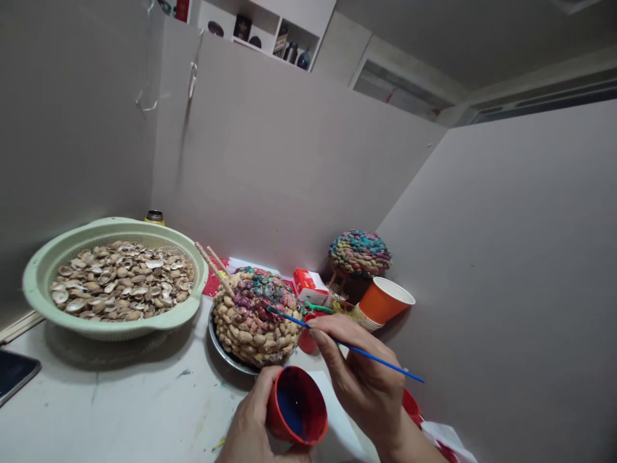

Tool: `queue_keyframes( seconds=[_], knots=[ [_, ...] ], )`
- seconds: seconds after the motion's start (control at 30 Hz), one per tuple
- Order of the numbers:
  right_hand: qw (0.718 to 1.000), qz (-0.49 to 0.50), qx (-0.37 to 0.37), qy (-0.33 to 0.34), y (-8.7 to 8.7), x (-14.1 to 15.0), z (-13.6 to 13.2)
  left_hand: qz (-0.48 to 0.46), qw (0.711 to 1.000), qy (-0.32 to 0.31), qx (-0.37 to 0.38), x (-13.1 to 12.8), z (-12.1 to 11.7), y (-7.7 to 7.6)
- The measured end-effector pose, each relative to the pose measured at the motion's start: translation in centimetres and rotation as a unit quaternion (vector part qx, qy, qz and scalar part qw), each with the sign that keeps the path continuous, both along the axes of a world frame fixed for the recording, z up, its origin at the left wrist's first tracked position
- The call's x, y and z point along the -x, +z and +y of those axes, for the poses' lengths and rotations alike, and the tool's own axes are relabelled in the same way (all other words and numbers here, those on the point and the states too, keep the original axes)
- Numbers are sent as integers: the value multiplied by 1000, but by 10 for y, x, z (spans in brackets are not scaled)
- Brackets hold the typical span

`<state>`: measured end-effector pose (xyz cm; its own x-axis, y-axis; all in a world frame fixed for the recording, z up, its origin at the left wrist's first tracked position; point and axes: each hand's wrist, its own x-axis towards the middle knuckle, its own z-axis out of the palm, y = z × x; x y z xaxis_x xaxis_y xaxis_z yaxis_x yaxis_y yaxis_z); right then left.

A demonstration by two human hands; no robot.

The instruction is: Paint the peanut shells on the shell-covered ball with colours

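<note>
My left hand (pixel 258 415) is closed around a small red cup (pixel 315 411), tilted toward me, with dark blue paint inside. Between the fingers of my right hand (pixel 361 373) is a thin blue paintbrush (pixel 376 357), its bristles touching or just over the side of a rounded form covered in peanut shells (pixel 255 331). Purple, red and teal paint covers the top of that form, while its lower shells are plain tan. It rests in a metal bowl (pixel 222 352), and two twine-wrapped sticks (pixel 214 267) rise from its upper left.
A green colander (pixel 36 283) full of nut shells (pixel 120 283) stands at left, near a phone (pixel 17 373). Behind on the right are a painted shell-covered form (pixel 360 253), an orange paper cup (pixel 383 301) and a red-and-white box (pixel 310 286). Grey panels (pixel 289 154) enclose the table.
</note>
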<state>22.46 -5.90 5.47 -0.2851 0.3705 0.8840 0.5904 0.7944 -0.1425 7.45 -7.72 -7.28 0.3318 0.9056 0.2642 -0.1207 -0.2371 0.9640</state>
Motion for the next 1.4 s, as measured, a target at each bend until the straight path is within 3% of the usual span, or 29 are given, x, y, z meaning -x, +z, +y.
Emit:
queue_keyframes(
  seconds=[0.23,0.47,1.03,1.23,1.4],
  knots=[
    [999,2,11,-34,9,-5,-14,-3,999,-34,-5,2,3,-2],
    [1000,-14,-1,-5,2,5,-6,14,999,-36,-20,3,6,-6],
    [995,-98,10,13,9,20,-8,0,998,-65,-6,2,7,-5],
    [995,-99,5,-6,17,17,-19,16,998,-65,3,1,6,-5],
    [996,-89,16,24,12,23,-12,6,998,-65,-14,-1,7,-5]
  ],
)
